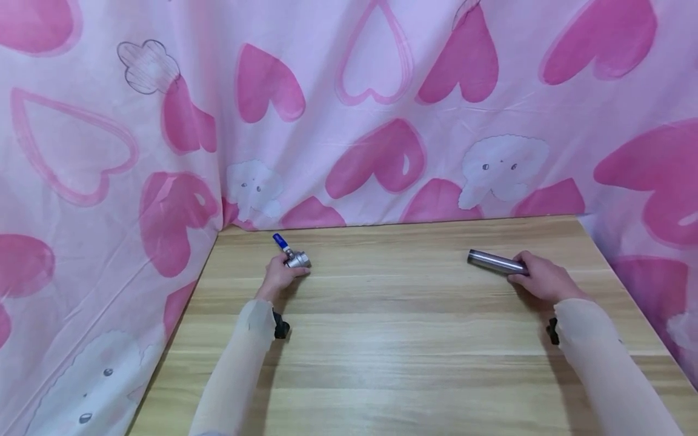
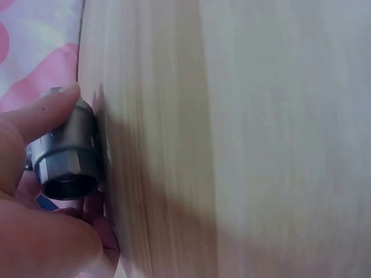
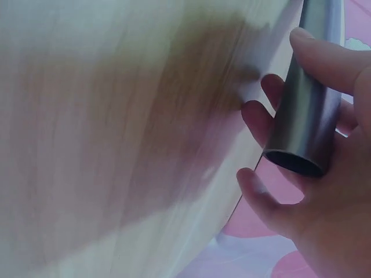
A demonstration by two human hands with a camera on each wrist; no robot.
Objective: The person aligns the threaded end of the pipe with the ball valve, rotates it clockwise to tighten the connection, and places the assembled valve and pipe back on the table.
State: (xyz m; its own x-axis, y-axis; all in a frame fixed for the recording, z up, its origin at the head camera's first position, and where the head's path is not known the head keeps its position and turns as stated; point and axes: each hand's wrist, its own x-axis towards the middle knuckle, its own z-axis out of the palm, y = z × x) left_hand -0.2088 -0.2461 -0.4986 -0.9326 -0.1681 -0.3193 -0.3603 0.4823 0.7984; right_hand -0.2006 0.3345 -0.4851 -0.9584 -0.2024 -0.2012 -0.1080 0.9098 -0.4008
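Observation:
At the left of the table, my left hand (image 1: 278, 277) grips a metal ball valve (image 1: 298, 260) with a blue lever handle (image 1: 280, 241). The left wrist view has the thumb laid along the valve body (image 2: 72, 133), its open threaded end facing the camera. Over on the right, my right hand (image 1: 548, 278) holds a steel pipe (image 1: 493, 261) near one end, the other end pointing left. In the right wrist view the thumb and fingers wrap the hollow pipe (image 3: 307, 110), while the little finger sticks out apart from it. A wide gap separates valve and pipe.
Both hands are over a wood-grain table (image 1: 403, 339). Pink heart-patterned curtains (image 1: 376, 157) stand along its back edge and both sides. A small black device (image 1: 280, 326) is strapped at the left wrist, another (image 1: 553, 331) at the right.

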